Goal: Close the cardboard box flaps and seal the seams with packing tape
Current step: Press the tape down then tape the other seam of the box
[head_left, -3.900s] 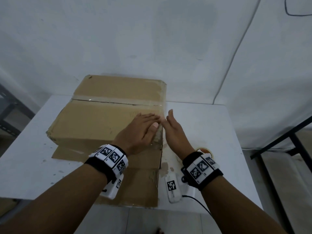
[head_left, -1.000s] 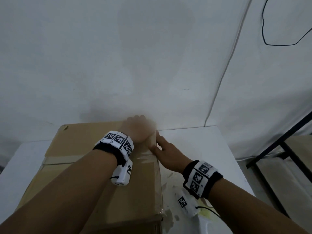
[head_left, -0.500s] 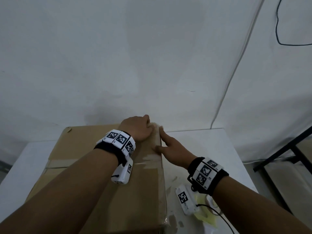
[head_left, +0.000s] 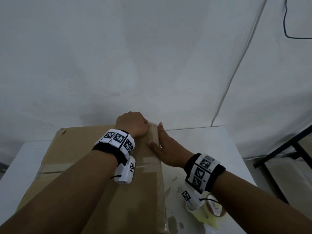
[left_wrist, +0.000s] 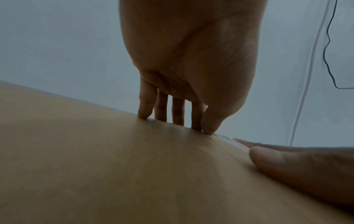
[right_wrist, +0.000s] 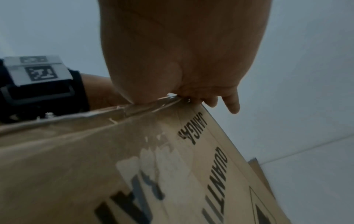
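Box (head_left: 70, 159) sits on counter (head_left: 211, 149), flaps down. At its 1 o'clock corner, left hand (head_left: 133, 124) presses bent fingers over the far edge. Right hand (head_left: 168, 149) lies flat, fingers together, along the taped right edge.

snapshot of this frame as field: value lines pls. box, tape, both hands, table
box: cardboard box, flaps closed, on white table
seams: tape strip across the top; glossy tape along the right top edge
left hand: fingers bent over the far top edge
right hand: flat along the right top edge, thumb on top
tape roll: on the table beside the box, partly hidden by the right wrist
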